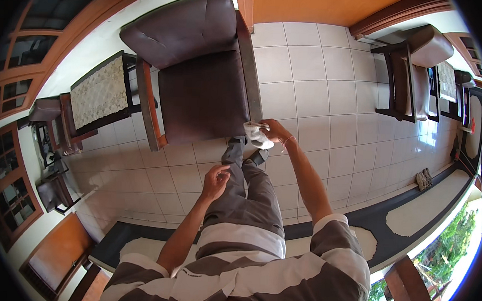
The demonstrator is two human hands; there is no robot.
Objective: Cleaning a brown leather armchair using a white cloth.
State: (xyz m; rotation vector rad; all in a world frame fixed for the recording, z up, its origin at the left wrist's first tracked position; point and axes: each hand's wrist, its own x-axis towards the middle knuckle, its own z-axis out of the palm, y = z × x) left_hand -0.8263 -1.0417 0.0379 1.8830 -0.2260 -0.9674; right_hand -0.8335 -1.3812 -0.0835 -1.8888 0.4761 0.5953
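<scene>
A white cloth is bunched in my right hand, which is closed on it. The cloth lies against the front end of the right wooden armrest of a dark brown padded armchair. My left hand hangs in front of the chair over my left leg, holding nothing that I can see. Its fingers are loosely bent, with some space between them.
A side table with a lace cover stands left of the armchair, with more chairs beyond. Another armchair is at the far right. Behind me runs a dark-edged ledge; shoes sit near it on the tiled floor.
</scene>
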